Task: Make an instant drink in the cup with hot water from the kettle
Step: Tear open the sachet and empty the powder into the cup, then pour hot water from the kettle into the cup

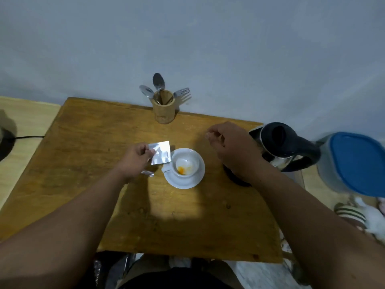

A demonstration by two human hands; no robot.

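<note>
A white cup (pixel 185 161) stands on a white saucer (pixel 183 182) in the middle of the wooden table (pixel 104 130); a little orange powder lies at its bottom. My left hand (pixel 136 159) pinches a silver sachet (pixel 160 152) just left of the cup's rim. A torn-off silver strip (pixel 147 173) lies on the table below that hand. My right hand (pixel 227 142) hovers to the right of the cup with fingers loosely curled and nothing in it. The steel kettle (pixel 283 146) with a black lid and handle stands at the table's right edge, behind that hand.
A wooden holder (pixel 164 110) with two spoons and a fork stands at the back edge by the wall. A grey jug with a blue lid (pixel 354 163) is right of the kettle. A black cable (pixel 29 137) runs off to the left.
</note>
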